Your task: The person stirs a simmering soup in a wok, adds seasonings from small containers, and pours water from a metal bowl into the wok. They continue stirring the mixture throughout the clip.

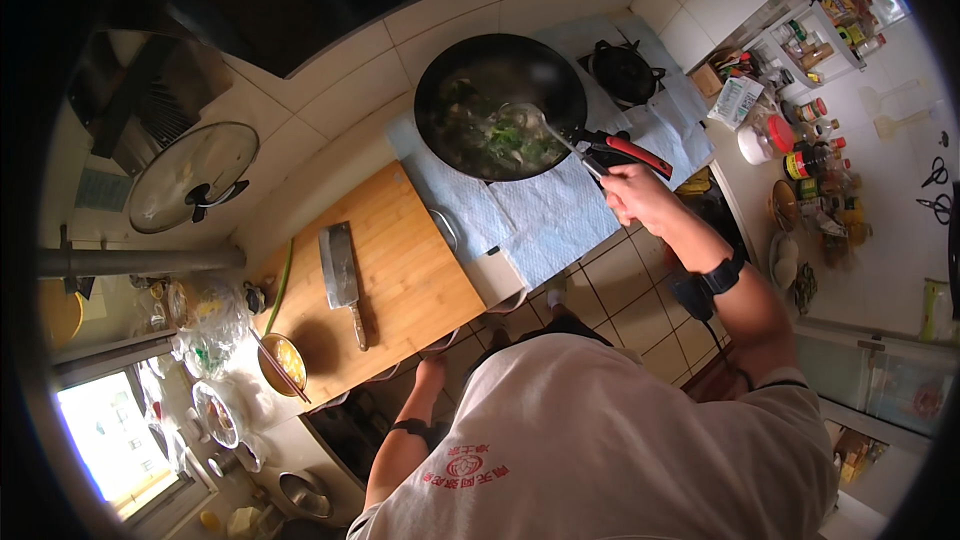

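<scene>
My right hand (639, 196) grips the handle of a metal ladle (559, 136). The ladle's bowl lies among green leafy vegetables (508, 141) in cloudy liquid inside a black wok (450, 116). Close to my fingers is the wok's red and black handle (639, 156), which my hand does not appear to hold. My left hand (430, 373) hangs low by the front edge of a wooden cutting board (420, 255); its fingers are hard to make out. On the board lies a cleaver (341, 266) with a wooden handle.
A bowl of beaten egg (289, 361) with chopsticks (279, 367) across it stands at the board's left corner. A black lidded pot (626, 73) sits on the other burner. Blue sheets (559, 229) cover the stove. A glass lid (187, 180) hangs left; several bottles (814, 161) line the right counter.
</scene>
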The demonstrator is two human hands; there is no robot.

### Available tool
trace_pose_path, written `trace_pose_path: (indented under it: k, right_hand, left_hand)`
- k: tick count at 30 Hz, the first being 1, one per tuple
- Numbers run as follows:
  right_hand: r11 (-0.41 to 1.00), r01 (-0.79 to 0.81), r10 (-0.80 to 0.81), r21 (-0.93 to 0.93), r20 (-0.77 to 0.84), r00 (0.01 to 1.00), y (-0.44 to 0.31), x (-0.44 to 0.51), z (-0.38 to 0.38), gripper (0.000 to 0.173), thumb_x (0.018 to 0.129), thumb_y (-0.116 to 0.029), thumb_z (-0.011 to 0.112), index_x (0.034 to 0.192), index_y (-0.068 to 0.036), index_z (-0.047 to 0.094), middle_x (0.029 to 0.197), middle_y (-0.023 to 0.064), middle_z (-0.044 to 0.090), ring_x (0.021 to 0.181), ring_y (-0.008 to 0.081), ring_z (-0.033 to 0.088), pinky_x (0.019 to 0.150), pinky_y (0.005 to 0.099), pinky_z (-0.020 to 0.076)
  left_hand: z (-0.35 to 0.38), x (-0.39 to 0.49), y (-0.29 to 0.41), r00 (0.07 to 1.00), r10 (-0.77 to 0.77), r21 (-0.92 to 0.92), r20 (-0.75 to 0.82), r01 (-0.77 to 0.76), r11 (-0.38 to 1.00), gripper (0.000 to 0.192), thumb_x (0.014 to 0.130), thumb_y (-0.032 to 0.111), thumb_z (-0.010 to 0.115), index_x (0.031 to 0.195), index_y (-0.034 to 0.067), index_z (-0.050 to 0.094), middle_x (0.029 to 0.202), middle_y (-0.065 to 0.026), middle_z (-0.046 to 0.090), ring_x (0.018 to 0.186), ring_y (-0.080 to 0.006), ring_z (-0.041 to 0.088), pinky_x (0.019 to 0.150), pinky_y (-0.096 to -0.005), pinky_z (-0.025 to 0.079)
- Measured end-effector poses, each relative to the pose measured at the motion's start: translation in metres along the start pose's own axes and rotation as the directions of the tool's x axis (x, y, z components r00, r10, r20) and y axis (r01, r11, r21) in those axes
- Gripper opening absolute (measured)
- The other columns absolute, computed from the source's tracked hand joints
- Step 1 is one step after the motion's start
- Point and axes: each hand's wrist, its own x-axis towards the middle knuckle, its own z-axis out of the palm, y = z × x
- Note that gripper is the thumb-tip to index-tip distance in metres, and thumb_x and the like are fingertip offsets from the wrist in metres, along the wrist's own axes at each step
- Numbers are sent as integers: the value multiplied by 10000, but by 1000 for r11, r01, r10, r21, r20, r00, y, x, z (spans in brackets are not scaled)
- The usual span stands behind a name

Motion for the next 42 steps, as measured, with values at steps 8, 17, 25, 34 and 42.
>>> trace_pose_path:
  k: [8, 17, 25, 34, 42]
  right_hand:
    - [645, 258, -294, -719, 78, 953, -20, -59, 2, 109, 943, -93, 519, 904, 7, 542, 639, 94, 462, 590, 139, 493, 578, 341, 429]
    - [484, 252, -492, -838, -22, 870, -3, 19, 31, 325, 920, -180, 571, 1179, 5, 637, 767, 235, 665, 710, 397, 663, 623, 483, 518]
    - [605, 292, -641, -741, -235, 731, -3, 82, 28, 377, 931, -211, 570, 1232, 12, 620, 803, 261, 665, 771, 422, 667, 650, 492, 523]
    - [770, 372, -469, -518, -65, 881, -14, 125, 50, 175, 939, -157, 581, 934, 12, 625, 578, 52, 524, 511, 146, 498, 492, 347, 384]
    - [178, 380, -572, -908, 219, 791, -33, 44, 35, 379, 890, -140, 611, 1255, -40, 630, 796, 187, 688, 703, 346, 672, 634, 468, 540]
  left_hand:
    - [0, -3, -1, 994, 96, 107, -47, -91, 990, 348, 924, 376, 587, 1103, 116, 733, 1069, -209, 709, 1056, -377, 659, 891, -450, 514]
    - [2, 1, -16, 998, -56, 63, -25, 57, 996, 329, 919, 362, 588, 1111, 140, 737, 1056, -187, 720, 1050, -355, 669, 889, -430, 523]
    - [7, -13, -35, 999, -24, -2, -25, 24, 1000, 322, 932, 330, 545, 1117, 130, 717, 1072, -200, 705, 1050, -377, 656, 878, -443, 522]
    - [20, -3, -59, 1000, -8, 16, 3, 8, 1000, 348, 926, 345, 546, 1097, 100, 722, 1071, -200, 705, 1042, -382, 656, 874, -440, 522]
    - [13, -4, -40, 990, -142, -4, 6, 142, 990, 307, 927, 298, 550, 1093, 117, 735, 1082, -178, 711, 1043, -353, 666, 881, -409, 526]
